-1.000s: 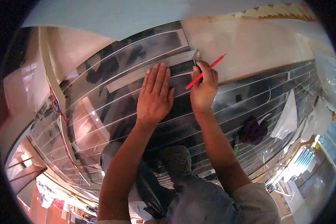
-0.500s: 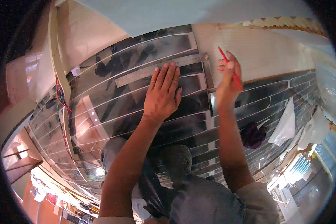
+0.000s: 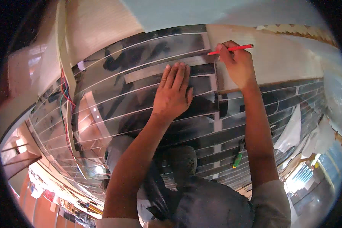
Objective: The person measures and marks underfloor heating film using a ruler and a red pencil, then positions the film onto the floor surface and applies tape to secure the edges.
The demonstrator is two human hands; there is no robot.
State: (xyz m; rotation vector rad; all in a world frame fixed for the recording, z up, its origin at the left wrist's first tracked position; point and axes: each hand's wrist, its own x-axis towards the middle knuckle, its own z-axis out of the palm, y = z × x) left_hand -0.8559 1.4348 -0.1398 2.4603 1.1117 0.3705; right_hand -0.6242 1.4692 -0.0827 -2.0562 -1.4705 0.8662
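Note:
My left hand lies flat with its fingers stretched out, pressing on a long metal ruler. The ruler rests on a dark, glossy striped film with pale lines. In my right hand a red pencil is pinched between thumb and fingers. Its tip points left, by the ruler's right end near the film's edge; whether it touches the surface I cannot tell. Under my right hand lies a pale wooden panel that borders the film.
A tool with a green handle lies on the film near my right forearm. Coloured wires run along a pale wooden strip at the left. A torn white sheet lies at the right. My knees rest on the film.
My right hand has moved up, and the pencil has swung from steep to nearly level, its tip now by the ruler's end. My left hand stays on the ruler. The green-handled tool has come into sight.

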